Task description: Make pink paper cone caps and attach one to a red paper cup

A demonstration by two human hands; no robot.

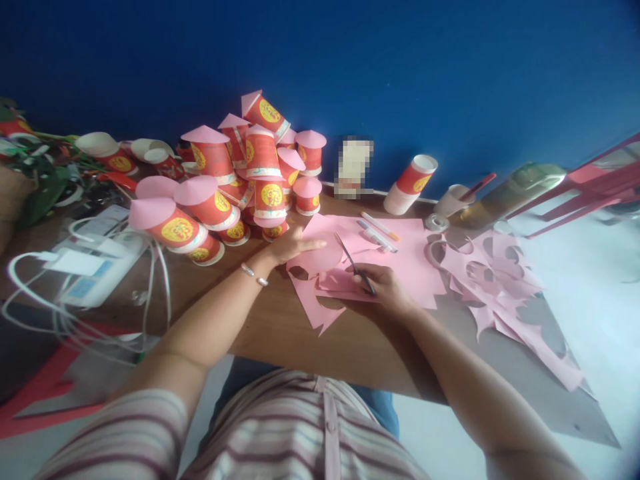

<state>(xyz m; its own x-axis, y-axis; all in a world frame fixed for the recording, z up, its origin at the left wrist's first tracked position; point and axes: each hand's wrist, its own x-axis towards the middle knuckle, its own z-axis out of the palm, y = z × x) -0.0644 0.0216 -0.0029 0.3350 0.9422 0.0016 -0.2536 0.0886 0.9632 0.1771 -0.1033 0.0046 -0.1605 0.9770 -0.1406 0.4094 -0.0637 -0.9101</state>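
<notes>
Holding scissors (357,267), the right hand (387,290) is closed round the handles, blades pointing away from the body and up to the right edge of the rounded pink piece (323,257). That piece sits over pink sheets (413,267) mid-counter, in front of the torso. Left hand (295,247) lies at the piece's left side, fingers stretched over it; can't tell if it pinches. Brown strip of counter (280,333) runs between the sheets and the near edge; both forearms cross that edge. A notched sheet's point juts toward it, well apart. Left side is tight: capped red cups (270,193) pile close behind the left hand, white cables (160,273) left of the forearm. Markers (377,233) lie on the sheets just beyond the scissors. Back right, near the blue wall: stacked cups (410,183), tape roll (437,222), bottle (525,190). Pink scraps (500,273) spread right, reaching the counter's right edge.
</notes>
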